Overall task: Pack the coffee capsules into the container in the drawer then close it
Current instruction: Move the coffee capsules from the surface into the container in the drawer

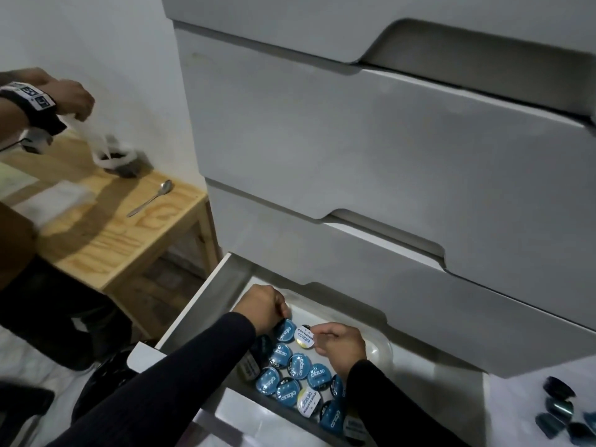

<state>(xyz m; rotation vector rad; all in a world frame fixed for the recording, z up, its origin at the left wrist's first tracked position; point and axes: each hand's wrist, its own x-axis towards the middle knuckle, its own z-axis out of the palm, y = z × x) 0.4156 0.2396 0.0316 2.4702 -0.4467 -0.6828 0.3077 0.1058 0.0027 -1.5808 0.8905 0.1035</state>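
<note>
Drawers of the tall white plastic chest [371,150] loom over its open bottom drawer [200,304], where I pack. Inside it sits the clear container [382,346]; my left hand [263,306] pinches a blue-lidded capsule [285,330], my right hand [338,341] a white-lidded capsule [304,336], filling the back row.

Drawer fronts [371,150]: smooth matt pale-grey laminate or plastic, faint smudges.
Open drawer [206,304]: smooth white inner walls, dull sheen.
Container [380,346]: clear glossy plastic.
Coffee capsules [298,366]: glossy foil lids, mostly blue, two white; dark shiny plastic bodies.
Loose capsules [558,411] at lower right: dark blue, glossy.
Worktop [106,227]: pale bare wood, visible grain, matt.
Spoon [151,198]: polished metal.
Bag [109,153]: thin white plastic, crinkled.
Sleeves [180,372]: dark ribbed knit cloth.
</note>
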